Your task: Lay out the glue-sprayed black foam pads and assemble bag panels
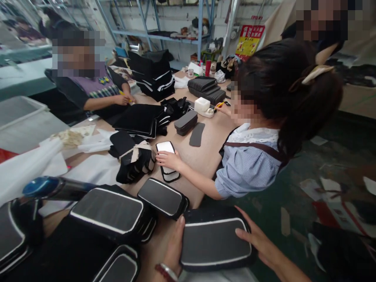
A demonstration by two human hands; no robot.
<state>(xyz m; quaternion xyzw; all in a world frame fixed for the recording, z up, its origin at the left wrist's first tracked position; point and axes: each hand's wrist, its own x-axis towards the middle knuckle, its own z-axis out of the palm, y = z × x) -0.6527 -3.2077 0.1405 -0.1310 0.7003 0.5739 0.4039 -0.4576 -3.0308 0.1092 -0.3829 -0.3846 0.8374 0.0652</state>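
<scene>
Between my two hands is a black fabric piece (216,243) with a grey rounded-rectangle pad edged in white. My left hand (175,243) is closed on its left side, a wristwatch with a reddish-brown band below. My right hand (255,237) grips the right side, its thumb lying on the grey face. Nearest to my left hand, a similar grey-faced piece (161,197) lies on the table. Further left is a stack of such pieces (108,209), and another group (120,268) sits at the bottom edge.
Across the table (202,168), a co-worker's hand (169,159) rests on a white-faced piece (166,147). Grey pads (186,122) and a white glue container (202,105) stand beyond. A blue-capped bottle (44,187) lies left. Another co-worker sits behind black fabric sheets (138,117).
</scene>
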